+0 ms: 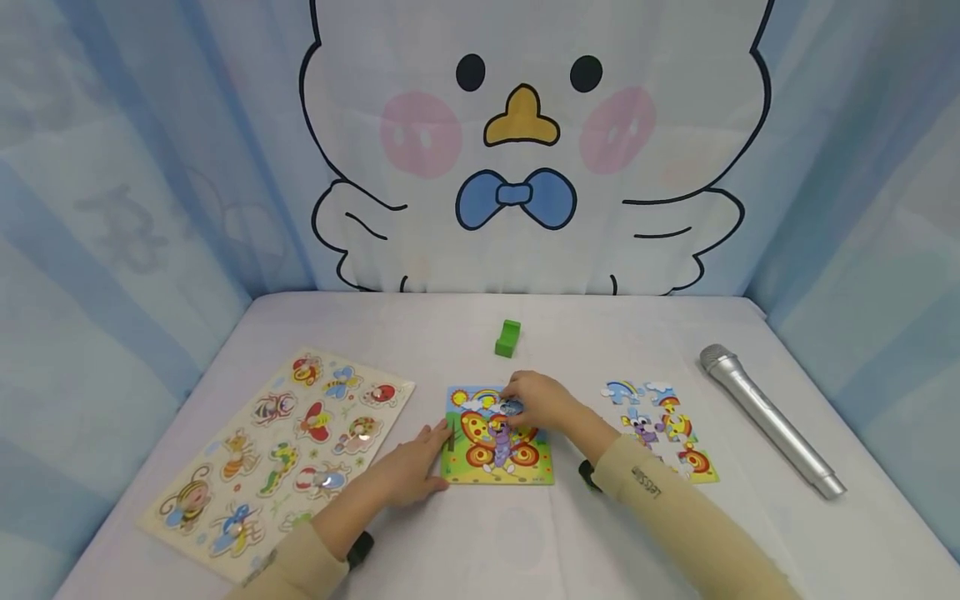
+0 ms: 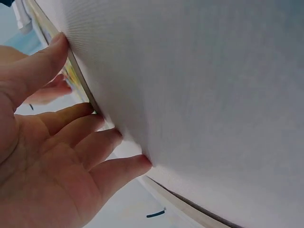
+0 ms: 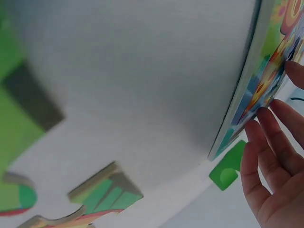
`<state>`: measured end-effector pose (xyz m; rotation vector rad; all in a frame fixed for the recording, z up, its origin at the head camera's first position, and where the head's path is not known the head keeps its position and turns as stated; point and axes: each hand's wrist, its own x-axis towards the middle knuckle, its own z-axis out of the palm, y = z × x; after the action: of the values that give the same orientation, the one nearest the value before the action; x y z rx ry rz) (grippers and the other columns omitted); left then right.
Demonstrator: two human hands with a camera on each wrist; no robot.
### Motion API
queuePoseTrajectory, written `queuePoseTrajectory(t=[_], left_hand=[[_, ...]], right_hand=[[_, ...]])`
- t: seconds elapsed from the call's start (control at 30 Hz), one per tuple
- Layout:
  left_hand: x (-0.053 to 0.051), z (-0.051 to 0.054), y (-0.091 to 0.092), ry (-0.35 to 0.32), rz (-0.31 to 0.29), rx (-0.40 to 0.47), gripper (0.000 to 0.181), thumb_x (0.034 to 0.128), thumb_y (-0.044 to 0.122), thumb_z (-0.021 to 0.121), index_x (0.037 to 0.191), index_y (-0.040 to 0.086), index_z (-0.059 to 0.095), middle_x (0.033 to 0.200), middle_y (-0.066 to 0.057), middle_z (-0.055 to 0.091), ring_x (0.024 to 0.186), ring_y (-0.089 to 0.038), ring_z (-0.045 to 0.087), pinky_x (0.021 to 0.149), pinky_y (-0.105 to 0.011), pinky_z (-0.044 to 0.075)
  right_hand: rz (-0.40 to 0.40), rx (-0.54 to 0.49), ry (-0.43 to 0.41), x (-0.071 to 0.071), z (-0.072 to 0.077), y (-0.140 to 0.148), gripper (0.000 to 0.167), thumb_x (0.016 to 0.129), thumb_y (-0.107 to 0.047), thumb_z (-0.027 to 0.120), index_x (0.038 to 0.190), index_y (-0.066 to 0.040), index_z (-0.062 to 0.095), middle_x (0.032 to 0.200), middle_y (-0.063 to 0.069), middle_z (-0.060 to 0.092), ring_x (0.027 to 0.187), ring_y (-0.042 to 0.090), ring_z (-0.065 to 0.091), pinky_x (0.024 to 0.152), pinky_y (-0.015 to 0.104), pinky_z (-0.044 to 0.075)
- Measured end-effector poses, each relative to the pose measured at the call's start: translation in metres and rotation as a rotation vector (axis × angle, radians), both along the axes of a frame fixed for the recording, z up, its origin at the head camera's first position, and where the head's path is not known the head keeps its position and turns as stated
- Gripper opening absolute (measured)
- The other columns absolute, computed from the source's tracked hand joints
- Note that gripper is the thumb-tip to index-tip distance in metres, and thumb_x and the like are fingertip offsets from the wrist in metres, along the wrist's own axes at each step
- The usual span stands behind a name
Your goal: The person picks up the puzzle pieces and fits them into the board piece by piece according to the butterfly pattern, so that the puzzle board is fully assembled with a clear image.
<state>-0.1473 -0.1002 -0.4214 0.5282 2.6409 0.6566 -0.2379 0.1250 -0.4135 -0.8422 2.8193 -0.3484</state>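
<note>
A small butterfly jigsaw puzzle (image 1: 502, 471) lies in the middle of the table, mostly filled with pieces. My left hand (image 1: 408, 467) rests at its left side. In the left wrist view, the thumb and fingertips (image 2: 59, 40) of that hand touch the board's edge and the table. My right hand (image 1: 542, 402) is over the puzzle's upper right corner. Its fingertips (image 3: 263, 111) touch the picture surface in the right wrist view; whatever lies under them is partly hidden. Loose puzzle pieces (image 1: 677, 427) lie to the right, some of them behind the right forearm.
A large board of insect pictures (image 1: 251, 417) lies on the left, partly under the left forearm. Beyond the puzzle sits a small green block (image 1: 507, 339). A silver microphone (image 1: 772, 421) lies at the right. A curtain with a cartoon bird (image 1: 517, 250) hangs behind the table.
</note>
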Motion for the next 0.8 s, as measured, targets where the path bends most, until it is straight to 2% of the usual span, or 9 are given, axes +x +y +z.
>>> queuePoseTrajectory(t=[0.3, 0.53, 0.8], left_hand=[[0.0, -0.002, -0.001, -0.023, 0.014, -0.01, 0.07, 0.0835, 0.021, 0.065, 0.141, 0.002, 0.03, 0.149, -0.014, 0.021, 0.134, -0.035, 0.021, 0.106, -0.056, 0.021], [-0.003, -0.005, -0.002, -0.02, 0.004, -0.004, 0.071, 0.0833, 0.021, 0.066, 0.141, 0.002, 0.029, 0.149, -0.016, 0.021, 0.134, -0.036, 0.02, 0.104, -0.058, 0.022], [-0.004, -0.005, 0.0, -0.007, 0.016, 0.017, 0.076, 0.0813, 0.021, 0.068, 0.141, 0.0, 0.026, 0.147, -0.02, 0.022, 0.133, -0.037, 0.023, 0.105, -0.055, 0.024]], right_hand=[[0.029, 0.013, 0.022, 0.001, 0.0, -0.024, 0.041, 0.077, -0.029, 0.073, 0.111, -0.008, 0.066, 0.098, 0.002, 0.058, 0.088, 0.015, 0.054, 0.082, 0.031, 0.049], [0.057, -0.004, 0.05, 0.002, 0.0, -0.036, 0.036, 0.08, -0.025, 0.071, 0.11, -0.006, 0.066, 0.097, 0.003, 0.057, 0.091, 0.017, 0.055, 0.084, 0.031, 0.049], [0.014, -0.03, 0.014, 0.0, 0.001, -0.041, 0.033, 0.081, -0.023, 0.07, 0.109, -0.007, 0.067, 0.101, 0.005, 0.059, 0.096, 0.019, 0.055, 0.089, 0.033, 0.047]])
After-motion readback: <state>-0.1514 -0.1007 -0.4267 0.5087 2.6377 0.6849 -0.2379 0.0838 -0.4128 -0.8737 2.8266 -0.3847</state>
